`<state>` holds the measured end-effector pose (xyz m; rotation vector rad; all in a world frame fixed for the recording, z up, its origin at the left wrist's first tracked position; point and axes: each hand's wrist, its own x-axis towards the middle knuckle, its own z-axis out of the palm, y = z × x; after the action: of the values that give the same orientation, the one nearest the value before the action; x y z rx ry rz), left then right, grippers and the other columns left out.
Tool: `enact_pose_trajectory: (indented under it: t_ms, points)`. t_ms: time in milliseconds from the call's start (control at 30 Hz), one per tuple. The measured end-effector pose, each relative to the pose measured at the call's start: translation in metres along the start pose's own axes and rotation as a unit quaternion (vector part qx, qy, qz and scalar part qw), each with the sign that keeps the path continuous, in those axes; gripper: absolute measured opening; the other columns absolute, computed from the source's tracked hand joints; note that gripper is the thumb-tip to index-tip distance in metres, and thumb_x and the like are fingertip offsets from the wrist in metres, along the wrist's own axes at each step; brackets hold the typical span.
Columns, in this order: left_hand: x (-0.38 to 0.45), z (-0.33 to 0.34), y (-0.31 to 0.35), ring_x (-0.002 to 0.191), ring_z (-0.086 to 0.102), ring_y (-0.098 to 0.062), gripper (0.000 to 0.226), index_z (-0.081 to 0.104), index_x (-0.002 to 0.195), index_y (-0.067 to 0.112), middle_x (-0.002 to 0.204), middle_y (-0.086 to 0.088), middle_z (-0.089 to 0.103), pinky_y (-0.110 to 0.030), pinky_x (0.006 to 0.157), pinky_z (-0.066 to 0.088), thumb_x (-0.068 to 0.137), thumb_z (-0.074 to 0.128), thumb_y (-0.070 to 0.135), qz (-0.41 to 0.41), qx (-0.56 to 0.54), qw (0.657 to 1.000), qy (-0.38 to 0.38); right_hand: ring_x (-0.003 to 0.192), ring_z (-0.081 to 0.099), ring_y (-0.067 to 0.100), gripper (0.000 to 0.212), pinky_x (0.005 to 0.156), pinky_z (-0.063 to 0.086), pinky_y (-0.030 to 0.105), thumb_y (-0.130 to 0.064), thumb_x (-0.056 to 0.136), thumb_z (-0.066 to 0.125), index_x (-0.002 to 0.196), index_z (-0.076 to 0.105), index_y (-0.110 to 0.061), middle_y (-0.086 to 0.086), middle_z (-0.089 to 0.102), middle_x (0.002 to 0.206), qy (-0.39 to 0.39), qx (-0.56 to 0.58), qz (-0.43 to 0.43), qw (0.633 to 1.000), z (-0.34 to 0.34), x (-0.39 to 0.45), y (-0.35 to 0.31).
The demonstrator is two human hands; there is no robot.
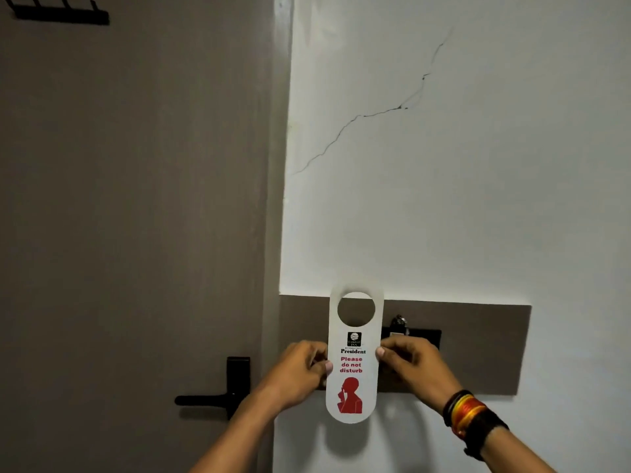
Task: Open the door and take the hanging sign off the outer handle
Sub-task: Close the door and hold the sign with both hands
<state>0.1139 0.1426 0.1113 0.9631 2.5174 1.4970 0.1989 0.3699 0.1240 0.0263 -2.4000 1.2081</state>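
Note:
A white hanging sign [352, 387] with a round hole at its top and red "Please do not disturb" print is held upright in front of the wall. My left hand [300, 370] pinches its left edge and my right hand [408, 361] pinches its right edge, both at mid-height. The grey-brown door [136, 216] fills the left of the view and looks shut. Its black lever handle [211, 399] sits low on the door, left of my left forearm, with nothing hanging on it.
A white wall [444, 182] with a long crack stands right of the door. A brown panel [485, 349] on it carries a black card holder [411, 334] with a key tag, partly behind my right hand. A black hook rail [59, 13] is at the door's top left.

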Motion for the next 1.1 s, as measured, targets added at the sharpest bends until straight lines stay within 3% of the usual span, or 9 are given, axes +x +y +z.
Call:
enact_pose_trajectory:
  t_ms: [67,167,233,367,533,733,867,1000,1100]
  points:
    - [0.004,0.016,0.009,0.075,0.075,-0.005,0.017,0.074,0.097,0.006,0.095,-0.003,0.083,-0.011,0.057,0.050,0.101,0.059,0.010,0.000,0.006,1.000,0.009,0.089,0.078,0.006,0.016,0.086,0.063,0.029,-0.017,0.099,0.069,0.096,0.083,-0.022,-0.007,0.084,0.094,-0.005,0.011,0.011,1.000,-0.016,-0.002,0.013]
    - [0.015,0.046,0.024,0.070,0.076,-0.011,0.014,0.074,0.087,0.009,0.080,-0.002,0.082,-0.021,0.058,0.055,0.098,0.064,0.011,-0.003,-0.017,1.000,0.021,0.086,0.079,0.029,0.017,0.082,0.067,0.047,-0.019,0.099,0.068,0.092,0.083,-0.021,0.006,0.083,0.090,-0.001,0.034,0.032,0.999,-0.047,-0.006,0.038]
    - [0.021,0.068,0.036,0.070,0.077,-0.014,0.012,0.076,0.085,0.013,0.078,-0.002,0.082,-0.028,0.061,0.059,0.095,0.068,0.012,-0.005,-0.019,1.000,0.017,0.077,0.076,0.034,0.018,0.075,0.068,0.044,-0.019,0.099,0.068,0.089,0.082,-0.020,0.014,0.080,0.085,0.009,0.038,0.034,0.999,-0.070,-0.010,0.057]
    - [0.038,0.134,0.070,0.077,0.080,-0.017,0.008,0.078,0.089,0.013,0.085,-0.002,0.083,-0.034,0.069,0.063,0.093,0.071,0.011,-0.008,0.003,1.000,-0.007,0.076,0.078,0.030,0.016,0.065,0.062,0.033,-0.017,0.099,0.068,0.089,0.080,-0.014,0.012,0.080,0.080,0.022,0.049,0.042,0.998,-0.129,-0.024,0.101]
    - [0.075,0.240,0.115,0.079,0.080,-0.021,0.011,0.077,0.085,0.009,0.085,-0.009,0.083,-0.039,0.072,0.064,0.093,0.070,0.008,-0.014,0.006,1.000,-0.020,0.074,0.073,0.018,0.010,0.064,0.063,0.032,-0.017,0.096,0.071,0.094,0.078,-0.010,0.013,0.078,0.083,0.033,0.074,0.066,0.995,-0.221,-0.040,0.177]
    - [0.116,0.431,0.144,0.083,0.080,-0.018,0.014,0.077,0.092,0.010,0.094,-0.004,0.083,-0.036,0.075,0.065,0.098,0.064,0.010,-0.056,0.001,0.993,-0.099,0.072,0.072,0.016,0.013,0.060,0.062,0.032,-0.015,0.096,0.072,0.103,0.076,-0.004,0.006,0.077,0.086,0.047,0.098,0.169,0.980,-0.340,-0.094,0.319]
    - [0.130,0.544,0.144,0.083,0.080,-0.022,0.017,0.075,0.086,0.015,0.092,-0.006,0.082,-0.030,0.069,0.061,0.097,0.064,0.008,-0.096,0.000,0.982,-0.161,0.069,0.072,0.016,0.013,0.053,0.060,0.028,-0.012,0.097,0.070,0.101,0.074,0.000,0.015,0.081,0.093,0.072,0.121,0.258,0.956,-0.384,-0.148,0.409]
    - [0.133,0.648,0.136,0.073,0.078,-0.014,0.011,0.076,0.091,0.009,0.083,0.002,0.078,-0.018,0.059,0.055,0.095,0.067,0.009,-0.127,-0.001,0.966,-0.225,0.067,0.079,0.015,0.012,0.054,0.059,0.026,-0.015,0.097,0.071,0.092,0.074,-0.004,0.000,0.085,0.086,0.107,0.132,0.353,0.920,-0.410,-0.210,0.485]
    - [0.128,0.709,0.130,0.067,0.075,-0.010,0.014,0.079,0.097,0.006,0.092,-0.002,0.081,-0.012,0.056,0.052,0.096,0.067,0.012,-0.152,-0.022,0.959,-0.237,0.066,0.079,0.020,0.014,0.054,0.060,0.029,-0.016,0.094,0.074,0.083,0.075,-0.007,-0.001,0.085,0.083,0.150,0.128,0.407,0.892,-0.423,-0.247,0.525]
